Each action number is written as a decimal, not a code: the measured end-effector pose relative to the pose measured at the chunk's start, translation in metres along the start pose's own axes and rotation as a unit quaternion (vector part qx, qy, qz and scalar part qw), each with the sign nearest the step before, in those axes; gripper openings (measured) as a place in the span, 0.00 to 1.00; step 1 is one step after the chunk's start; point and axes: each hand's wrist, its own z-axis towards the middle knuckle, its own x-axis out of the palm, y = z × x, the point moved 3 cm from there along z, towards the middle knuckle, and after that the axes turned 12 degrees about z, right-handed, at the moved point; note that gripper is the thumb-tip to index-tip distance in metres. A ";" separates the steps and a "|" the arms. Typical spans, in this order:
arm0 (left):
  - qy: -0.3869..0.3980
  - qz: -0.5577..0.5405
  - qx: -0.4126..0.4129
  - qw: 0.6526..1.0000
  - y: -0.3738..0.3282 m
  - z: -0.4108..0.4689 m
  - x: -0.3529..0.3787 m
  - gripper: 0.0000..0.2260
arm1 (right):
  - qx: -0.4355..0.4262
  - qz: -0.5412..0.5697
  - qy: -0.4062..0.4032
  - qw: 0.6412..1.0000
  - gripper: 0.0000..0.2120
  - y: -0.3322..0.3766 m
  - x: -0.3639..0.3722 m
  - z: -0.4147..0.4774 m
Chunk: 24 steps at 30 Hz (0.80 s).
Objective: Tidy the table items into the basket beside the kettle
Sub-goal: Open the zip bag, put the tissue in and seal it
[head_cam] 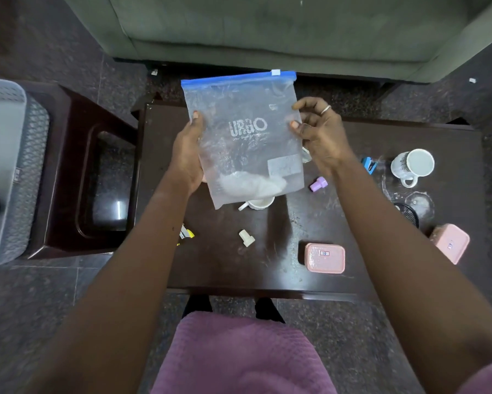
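Bag (245, 137) held over the table (225, 265)
Left hand (186, 155) and right hand (318, 132) grip its sides (keeping contents low) for the basket (3, 166).

— What is counted?
— One zip bag (245, 132); two mugs, the right mug (412, 164) and the centre mug (260, 203); two pink boxes, the near box (324, 257) and the right box (449, 243); two caps, the purple cap (318, 184) and the cream cap (246, 238).

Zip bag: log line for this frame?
object: zip bag | left hand: grips left edge | right hand: pinches right edge | where: held over table | basket: frame left, not reached
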 end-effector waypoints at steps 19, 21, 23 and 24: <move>-0.106 0.246 0.145 0.953 0.017 0.010 -0.031 0.17 | -0.004 -0.187 -0.077 0.979 0.11 -0.013 -0.002 0.003; -0.130 0.287 0.164 0.935 0.016 0.011 -0.035 0.10 | -0.028 -0.246 -0.080 0.966 0.08 -0.013 0.003 0.005; -0.163 0.313 0.183 0.918 0.014 0.012 -0.039 0.06 | -0.049 -0.249 -0.078 0.964 0.07 -0.013 0.008 0.006; -0.171 0.311 0.189 0.915 0.012 0.013 -0.041 0.05 | -0.051 -0.233 -0.074 0.968 0.07 -0.014 0.011 0.007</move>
